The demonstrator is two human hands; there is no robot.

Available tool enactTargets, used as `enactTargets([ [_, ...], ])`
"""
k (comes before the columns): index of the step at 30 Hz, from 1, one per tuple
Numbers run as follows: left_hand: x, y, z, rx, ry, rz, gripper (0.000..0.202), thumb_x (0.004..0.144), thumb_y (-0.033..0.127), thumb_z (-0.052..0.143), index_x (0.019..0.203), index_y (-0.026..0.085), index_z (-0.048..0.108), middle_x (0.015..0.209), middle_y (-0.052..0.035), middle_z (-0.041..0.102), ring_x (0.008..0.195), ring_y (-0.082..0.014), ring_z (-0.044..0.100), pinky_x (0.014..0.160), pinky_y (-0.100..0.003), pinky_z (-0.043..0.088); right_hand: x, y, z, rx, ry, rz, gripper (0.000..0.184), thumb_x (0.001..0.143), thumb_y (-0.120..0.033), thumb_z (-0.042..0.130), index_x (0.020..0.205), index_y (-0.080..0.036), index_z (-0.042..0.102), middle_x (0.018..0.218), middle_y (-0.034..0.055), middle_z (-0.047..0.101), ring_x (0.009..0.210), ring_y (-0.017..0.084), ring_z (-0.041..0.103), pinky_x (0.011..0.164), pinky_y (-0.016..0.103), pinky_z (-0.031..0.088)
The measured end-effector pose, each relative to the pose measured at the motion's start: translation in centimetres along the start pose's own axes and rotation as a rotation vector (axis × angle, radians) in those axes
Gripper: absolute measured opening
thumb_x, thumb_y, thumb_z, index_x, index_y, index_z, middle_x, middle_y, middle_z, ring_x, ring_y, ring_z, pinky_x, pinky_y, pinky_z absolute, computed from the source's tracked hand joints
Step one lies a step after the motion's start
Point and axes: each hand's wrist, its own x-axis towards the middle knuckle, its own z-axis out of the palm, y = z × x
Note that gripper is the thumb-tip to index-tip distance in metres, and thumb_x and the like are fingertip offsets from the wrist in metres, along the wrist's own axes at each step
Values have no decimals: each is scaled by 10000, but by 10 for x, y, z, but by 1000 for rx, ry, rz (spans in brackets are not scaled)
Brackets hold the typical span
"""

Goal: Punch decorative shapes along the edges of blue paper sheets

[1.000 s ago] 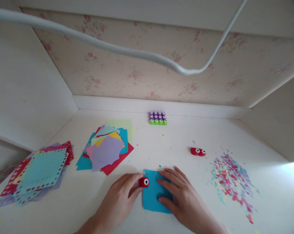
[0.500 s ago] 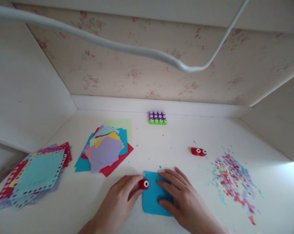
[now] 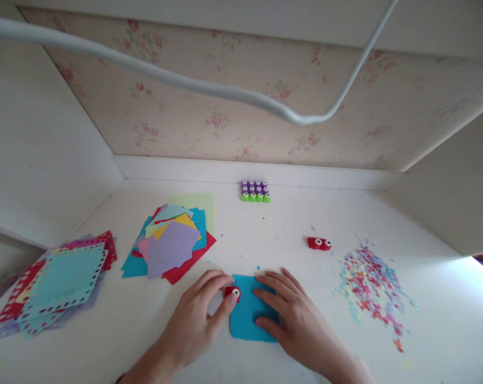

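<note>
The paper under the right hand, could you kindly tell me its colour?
The paper is blue, showing best in the head view.

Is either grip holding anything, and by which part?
The left grip holds the red piece between thumb and index finger, thumb over its near edge; index contact is partly hidden. The right grip rests on the blue paper without grasping it.

Likely a home, floral wallpaper (image 3: pixel 225 130), white tabletop (image 3: pixel 293 221)
</note>
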Motion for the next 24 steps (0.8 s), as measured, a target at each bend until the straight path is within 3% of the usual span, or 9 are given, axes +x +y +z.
enactTargets([
  [6,11,3,6,-54,-48,-52,227,976,300,525,903,255,736,1016,-44,654,968,-188,650,882,-294,533,0,-5,-4,16,4,13,381,933,-421,616,1294,-301,629,1431,55,559,1358,298,456,1179,585,259],
  [11,25,5,4,-50,-171,-122,239,926,256,530,726,200,650,893,-47,618,826,-186,621,772,-307,511,-1,-5,-1,59,11,27,401,909,-399,654,1297,-306,629,1424,54,563,1357,291,452,1184,580,232],
  [16,42,3,3,26,-338,-207,130,811,220,590,687,183,600,833,-25,581,742,-178,601,696,-288,469,-2,-3,3,87,37,38,416,888,-408,683,1292,-325,630,1417,47,565,1356,288,448,1188,566,208],
  [24,40,3,-5,16,-356,-163,164,845,270,575,740,176,659,838,-24,606,765,-173,622,711,-268,481,-2,-6,0,116,50,31,381,871,-389,706,1242,-314,656,1395,62,577,1337,295,467,1180,576,196],
])
